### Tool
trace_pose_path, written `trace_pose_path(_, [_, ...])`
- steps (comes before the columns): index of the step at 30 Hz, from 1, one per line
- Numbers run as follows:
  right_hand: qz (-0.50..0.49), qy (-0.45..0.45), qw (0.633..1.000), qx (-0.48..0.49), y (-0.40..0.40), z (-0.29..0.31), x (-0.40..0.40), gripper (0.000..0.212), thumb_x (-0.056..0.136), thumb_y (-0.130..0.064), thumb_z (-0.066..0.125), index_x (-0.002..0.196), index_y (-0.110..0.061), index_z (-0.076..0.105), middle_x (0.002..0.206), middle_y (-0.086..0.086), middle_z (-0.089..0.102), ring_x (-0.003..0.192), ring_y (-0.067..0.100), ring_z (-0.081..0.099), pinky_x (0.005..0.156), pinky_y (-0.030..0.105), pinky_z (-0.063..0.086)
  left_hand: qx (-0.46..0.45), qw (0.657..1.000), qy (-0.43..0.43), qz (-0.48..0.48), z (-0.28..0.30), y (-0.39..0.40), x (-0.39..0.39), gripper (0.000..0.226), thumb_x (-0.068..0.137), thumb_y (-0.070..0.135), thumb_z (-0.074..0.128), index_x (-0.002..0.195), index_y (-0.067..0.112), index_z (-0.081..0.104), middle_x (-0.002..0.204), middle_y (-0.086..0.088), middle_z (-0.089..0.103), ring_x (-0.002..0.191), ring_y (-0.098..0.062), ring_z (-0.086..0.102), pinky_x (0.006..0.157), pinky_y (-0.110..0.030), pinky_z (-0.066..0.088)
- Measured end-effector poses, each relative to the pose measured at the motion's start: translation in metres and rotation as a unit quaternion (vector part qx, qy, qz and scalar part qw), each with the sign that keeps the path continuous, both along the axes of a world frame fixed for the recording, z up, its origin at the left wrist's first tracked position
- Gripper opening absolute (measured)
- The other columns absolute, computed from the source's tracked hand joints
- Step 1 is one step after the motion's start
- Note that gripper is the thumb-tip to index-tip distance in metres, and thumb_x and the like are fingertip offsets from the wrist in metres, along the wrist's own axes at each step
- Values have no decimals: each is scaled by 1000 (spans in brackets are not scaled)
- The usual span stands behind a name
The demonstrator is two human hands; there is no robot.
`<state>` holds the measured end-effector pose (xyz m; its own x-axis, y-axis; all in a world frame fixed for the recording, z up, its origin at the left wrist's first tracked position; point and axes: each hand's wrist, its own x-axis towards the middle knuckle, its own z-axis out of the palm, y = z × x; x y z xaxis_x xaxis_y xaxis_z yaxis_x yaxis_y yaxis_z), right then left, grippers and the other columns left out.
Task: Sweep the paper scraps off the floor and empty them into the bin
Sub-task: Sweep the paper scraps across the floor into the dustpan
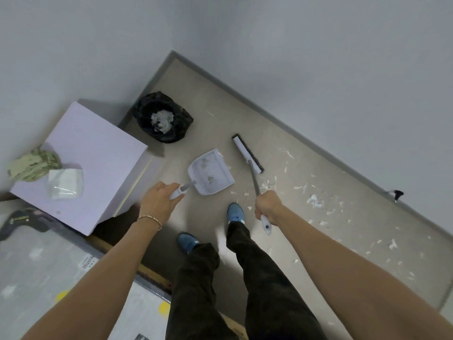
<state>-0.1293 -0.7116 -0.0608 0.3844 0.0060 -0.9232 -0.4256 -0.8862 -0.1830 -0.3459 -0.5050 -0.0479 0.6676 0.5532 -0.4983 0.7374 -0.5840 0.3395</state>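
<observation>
On the beige floor (282, 133) along the grey skirting, I see my left hand (157, 204) gripping the dustpan (210, 171) just short of the black-lined bin (163, 117), my right hand (267, 204) clenching the broom (247, 153) beyond it, and paper scraps (315, 200) strewn farther along toward the wall.

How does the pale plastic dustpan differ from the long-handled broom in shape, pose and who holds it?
The pale plastic dustpan is a broad, shallow scoop; the long-handled broom ends in a narrow bar with dark bristles. The dustpan holds a few scraps; the broom carries none. The left hand grips the dustpan, the right hand the broom. Both have whitish handles.
</observation>
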Motion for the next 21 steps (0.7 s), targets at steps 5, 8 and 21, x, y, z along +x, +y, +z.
trace_pose_path(5, [13, 33, 999, 19, 17, 22, -10, 26, 78, 18, 49, 63, -3, 45, 55, 13, 47, 43, 23, 49, 31, 17, 33, -7, 1000, -11, -11, -7, 1, 34, 20, 87, 30, 69, 100, 14, 68, 79, -15, 59, 71, -34, 57, 61, -37, 46])
trace_pose_path(8, [6, 73, 997, 37, 12, 30, -1, 26, 80, 16, 48, 62, -3, 50, 62, 13, 47, 46, 20, 46, 39, 22, 34, -15, 1000, -9, -22, -8, 2, 48, 18, 88, 27, 68, 98, 12, 67, 80, -17, 60, 75, -35, 57, 60, -34, 40])
trace_pose_path(21, [-15, 7, 999, 30, -22, 38, 52, 8, 89, -3, 48, 92, 0, 55, 68, 10, 53, 52, 17, 49, 46, 27, 42, 15, 989, 115, -90, 9, 18, 39, 23, 95, 48, 46, 96, 29, 59, 87, -4, 67, 81, -30, 63, 69, -35, 51])
